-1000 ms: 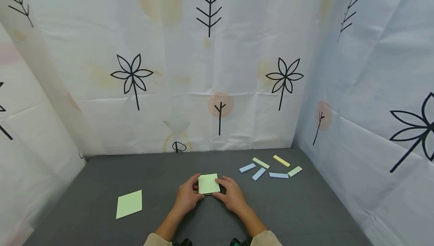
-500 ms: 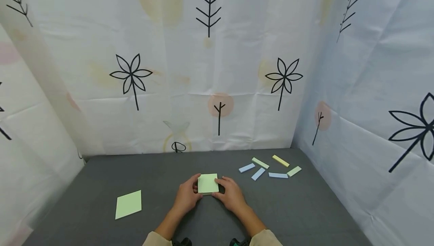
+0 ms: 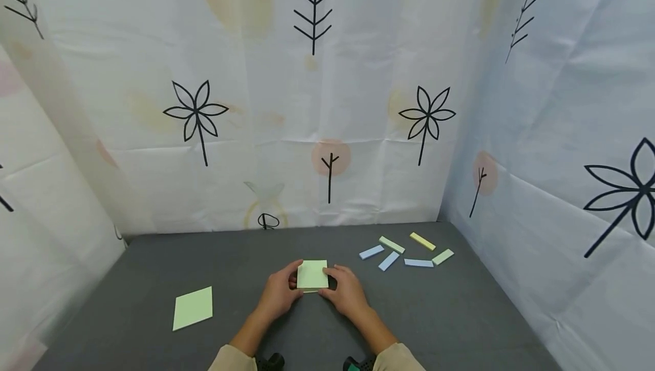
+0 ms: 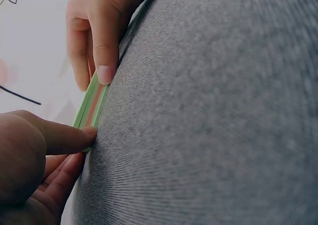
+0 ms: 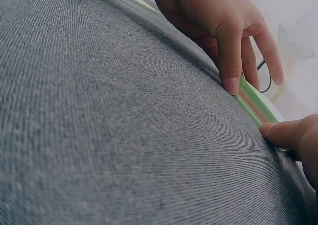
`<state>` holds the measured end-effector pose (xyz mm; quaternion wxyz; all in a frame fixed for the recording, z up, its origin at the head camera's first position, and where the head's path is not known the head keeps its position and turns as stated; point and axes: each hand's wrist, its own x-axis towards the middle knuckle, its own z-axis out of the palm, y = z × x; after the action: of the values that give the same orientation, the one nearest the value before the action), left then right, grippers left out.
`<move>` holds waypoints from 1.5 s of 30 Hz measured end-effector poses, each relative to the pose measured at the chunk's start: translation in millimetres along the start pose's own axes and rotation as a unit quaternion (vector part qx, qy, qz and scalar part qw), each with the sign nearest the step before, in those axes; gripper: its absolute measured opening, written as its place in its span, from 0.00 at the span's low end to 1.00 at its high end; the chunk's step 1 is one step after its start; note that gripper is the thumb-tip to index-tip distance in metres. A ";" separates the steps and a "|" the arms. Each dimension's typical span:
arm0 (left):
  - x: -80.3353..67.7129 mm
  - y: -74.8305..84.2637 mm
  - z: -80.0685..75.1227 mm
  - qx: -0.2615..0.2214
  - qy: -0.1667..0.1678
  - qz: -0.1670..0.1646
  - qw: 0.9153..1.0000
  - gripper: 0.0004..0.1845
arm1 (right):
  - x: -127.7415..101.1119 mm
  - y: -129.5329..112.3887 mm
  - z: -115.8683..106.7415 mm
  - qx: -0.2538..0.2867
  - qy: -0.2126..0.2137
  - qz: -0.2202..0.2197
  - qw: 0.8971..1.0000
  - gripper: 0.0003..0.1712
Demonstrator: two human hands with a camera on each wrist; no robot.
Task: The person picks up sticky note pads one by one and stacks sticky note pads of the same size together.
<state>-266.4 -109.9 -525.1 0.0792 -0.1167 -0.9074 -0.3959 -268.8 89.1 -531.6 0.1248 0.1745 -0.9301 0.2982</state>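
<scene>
A light green pad of sticky notes [image 3: 312, 274] lies on the grey table [image 3: 435, 314], near its middle. My left hand [image 3: 293, 281] grips the pad's left edge, thumb on its near side. My right hand [image 3: 330, 280] grips the right edge. In the left wrist view the pad's edge [image 4: 92, 103] shows green with a reddish layer, my left thumb [image 4: 69, 137] pressing its lower end and a right fingertip [image 4: 105, 74] its upper end. The right wrist view shows the same pad [image 5: 253, 105] pinched between both hands.
A single loose green sheet [image 3: 193, 307] lies flat at the front left. Several blue, green and yellow paper strips [image 3: 404, 251] are scattered at the back right. Printed fabric walls [image 3: 327, 104] close in the table on the left, back and right.
</scene>
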 end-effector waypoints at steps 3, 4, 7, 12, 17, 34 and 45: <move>-0.7 0.1 0.5 -0.007 -0.003 0.004 1.000 0.38 | -0.7 2.0 -0.1 0.000 0.000 -0.002 1.000 0.29; -1.1 0.2 0.7 -0.011 -0.002 0.005 1.000 0.39 | -1.2 2.3 -0.4 0.000 -0.001 -0.001 1.000 0.29; -2.7 1.6 1.2 -0.020 0.003 0.004 1.000 0.38 | -1.5 2.6 -1.3 0.001 -0.002 0.000 1.000 0.29; -4.6 4.0 1.8 -0.024 0.012 0.002 1.000 0.38 | -0.6 1.9 -2.7 0.002 -0.001 0.004 1.000 0.29; -5.4 3.6 2.2 -0.020 0.018 0.002 1.000 0.37 | -0.9 1.3 -1.8 0.004 0.000 0.000 1.000 0.29; -21.5 -11.0 -26.2 -0.040 0.036 -0.019 0.998 0.31 | -2.2 1.9 3.1 0.018 -0.004 -0.003 1.000 0.30; -35.3 -22.4 -65.4 -0.027 0.057 -0.043 0.997 0.28 | -2.6 2.1 -0.2 0.018 0.000 -0.004 1.000 0.30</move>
<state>-235.3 -178.1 -505.2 0.1100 -0.0566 -0.8947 -0.4292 -267.3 91.4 -533.4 0.1227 0.1800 -0.9240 0.3142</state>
